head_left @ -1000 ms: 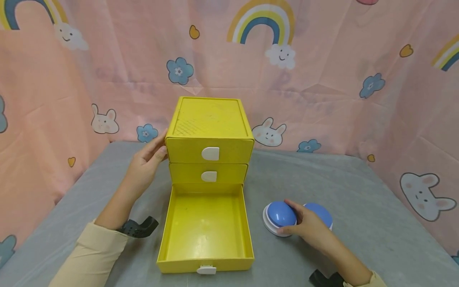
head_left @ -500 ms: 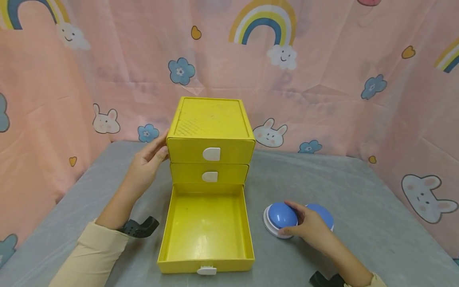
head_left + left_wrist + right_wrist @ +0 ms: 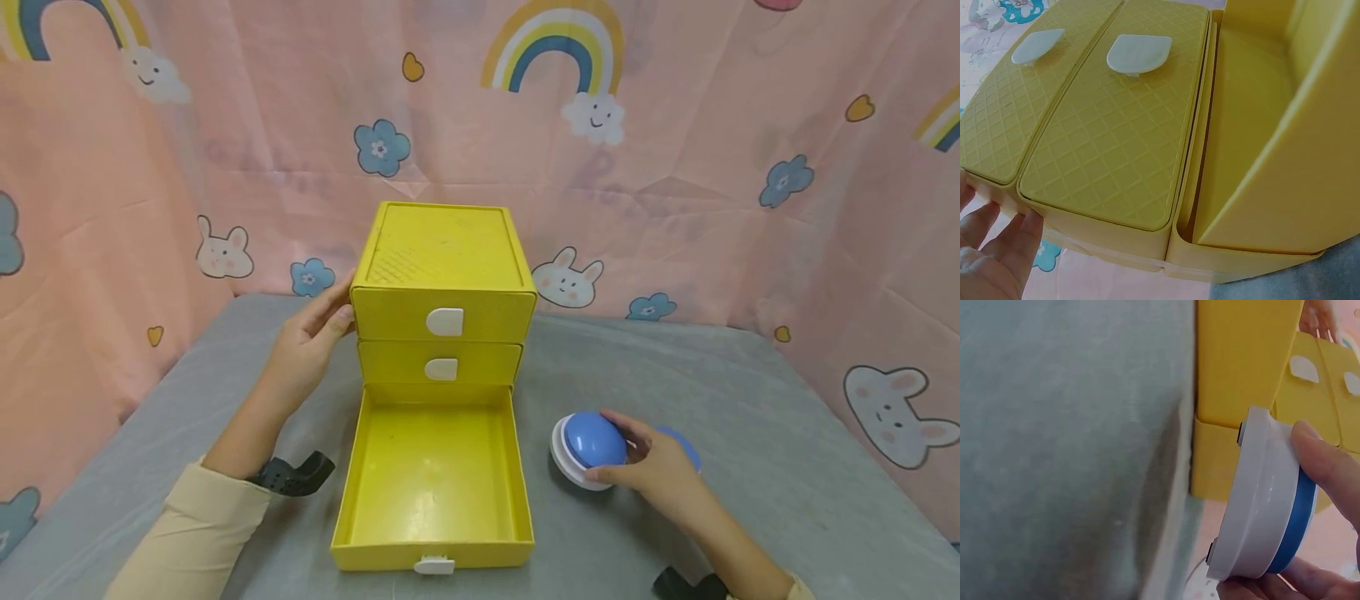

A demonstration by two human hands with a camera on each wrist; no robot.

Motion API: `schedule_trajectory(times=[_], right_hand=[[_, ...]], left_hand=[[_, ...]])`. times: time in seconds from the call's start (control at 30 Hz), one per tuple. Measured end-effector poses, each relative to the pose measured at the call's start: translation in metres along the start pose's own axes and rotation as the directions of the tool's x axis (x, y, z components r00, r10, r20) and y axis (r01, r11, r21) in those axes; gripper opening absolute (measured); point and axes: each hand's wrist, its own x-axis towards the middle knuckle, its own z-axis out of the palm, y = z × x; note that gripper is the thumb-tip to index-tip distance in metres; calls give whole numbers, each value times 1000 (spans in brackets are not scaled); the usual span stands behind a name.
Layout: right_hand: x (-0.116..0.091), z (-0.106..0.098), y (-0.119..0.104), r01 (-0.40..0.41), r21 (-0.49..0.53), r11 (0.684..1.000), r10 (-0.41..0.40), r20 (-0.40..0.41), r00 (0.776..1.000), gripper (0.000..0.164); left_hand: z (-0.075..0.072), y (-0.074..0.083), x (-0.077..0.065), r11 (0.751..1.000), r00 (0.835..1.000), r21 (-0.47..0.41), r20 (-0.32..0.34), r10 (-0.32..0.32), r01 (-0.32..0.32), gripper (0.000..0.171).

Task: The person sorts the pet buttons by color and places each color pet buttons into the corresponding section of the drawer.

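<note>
My right hand (image 3: pixel 663 475) grips a buzzer button (image 3: pixel 595 439) with a blue dome and white base, thumb on one side and fingers on the other. In the right wrist view the buzzer's underside edge shows small dark feet, and the base stands off the cloth. Behind that hand a second blue buzzer button (image 3: pixel 684 447) is mostly hidden. On the left, my left hand (image 3: pixel 300 350) rests its fairly straight fingers against the side of a yellow drawer unit (image 3: pixel 446 246). Its bottom drawer (image 3: pixel 472 554) is pulled out with a bare floor; the upper two are closed.
A grey cloth (image 3: pixel 750 400) covers the table. Around it hangs a pink curtain (image 3: pixel 675 75) printed with rainbows, rabbits and flowers. White tabs (image 3: pixel 445 322) stick out from the drawer fronts.
The buzzer button in my right hand has come up slightly off the cloth and tilted, with its dome leaning toward the hand. My left hand keeps its place on the drawer unit.
</note>
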Motion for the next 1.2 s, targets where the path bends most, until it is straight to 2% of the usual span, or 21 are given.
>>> schedule_trajectory(times=[0.23, 0.53, 0.73, 0.93, 1.2], right_hand=[[-9, -5, -11, -2, -27, 1000, 2, 2, 1000, 92], [-10, -6, -32, 91, -74, 993, -91, 1, 996, 90], [-9, -6, -49, 129, -64, 990, -129, 15, 992, 87], [-7, 4, -67, 188, 6, 982, -188, 54, 981, 85], [0, 25, -92, 237, 46, 970, -242, 157, 958, 82]], left_hand=[[3, 0, 1, 1000, 1000, -10, 1, -2, 2, 51], [4, 4, 2, 999, 1000, -34, -7, -18, 18, 50], [3, 3, 2, 999, 1000, -36, -3, -19, 19, 49], [2, 2, 3, 999, 1000, -49, -2, -7, 7, 50], [1, 1, 2, 999, 1000, -50, -10, -7, 7, 50]])
